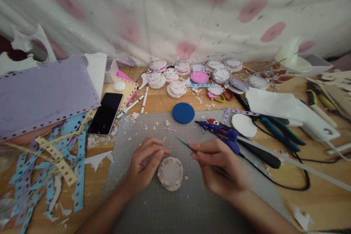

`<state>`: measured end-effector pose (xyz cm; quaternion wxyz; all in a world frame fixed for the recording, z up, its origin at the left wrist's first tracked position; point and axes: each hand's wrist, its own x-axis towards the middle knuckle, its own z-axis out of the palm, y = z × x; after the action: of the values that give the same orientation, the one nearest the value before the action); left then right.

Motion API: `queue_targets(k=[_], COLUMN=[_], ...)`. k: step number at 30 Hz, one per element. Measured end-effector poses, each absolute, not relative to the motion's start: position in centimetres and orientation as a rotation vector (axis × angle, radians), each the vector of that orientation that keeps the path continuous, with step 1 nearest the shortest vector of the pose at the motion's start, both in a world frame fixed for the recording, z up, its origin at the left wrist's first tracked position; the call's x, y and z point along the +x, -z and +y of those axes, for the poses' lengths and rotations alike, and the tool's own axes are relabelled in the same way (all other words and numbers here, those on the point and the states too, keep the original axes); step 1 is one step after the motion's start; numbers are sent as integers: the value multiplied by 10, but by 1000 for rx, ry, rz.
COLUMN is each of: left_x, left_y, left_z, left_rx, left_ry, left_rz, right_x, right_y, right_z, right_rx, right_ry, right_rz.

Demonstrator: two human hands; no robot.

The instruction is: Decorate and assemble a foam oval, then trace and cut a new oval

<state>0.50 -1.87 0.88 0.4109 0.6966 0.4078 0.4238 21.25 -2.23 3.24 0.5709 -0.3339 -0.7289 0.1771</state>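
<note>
On the grey cutting mat [131,208] lies a small round paper cake [170,174], pale with a ruffled rim dotted with cream and lilac bits. My left hand [146,161] rests at its upper left edge, fingers loosely bent and apart; whether they touch the rim I cannot tell. My right hand [223,161], a little blurred, pinches slim dark green tweezers [186,144], their pointed tip aimed left above the mat. Tiny cream paper hearts [186,177] are scattered around the cake. A blue round disc [183,113] sits farther back.
A blue glue gun [216,129] lies right of centre, beside a white disc [244,125] and teal pliers [282,131]. Several layered paper cakes [177,89] stand along the back. Leftward are a phone [106,113], lilac sheets [49,95] and punched paper strips [80,170].
</note>
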Motion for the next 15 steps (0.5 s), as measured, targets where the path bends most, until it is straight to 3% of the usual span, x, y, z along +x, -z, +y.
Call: queue_targets(k=[8,15], left_x=[1,2], left_y=[3,-4], left_z=[-23,-20], left_rx=[1298,1129], left_ry=[-1090,-1173], left_rz=[934,1015], right_x=[175,191], right_y=[-32,-35], right_z=[-14,-37], right_rx=[-445,-620], right_ry=[121,-79], right_rz=[-2245,-2248])
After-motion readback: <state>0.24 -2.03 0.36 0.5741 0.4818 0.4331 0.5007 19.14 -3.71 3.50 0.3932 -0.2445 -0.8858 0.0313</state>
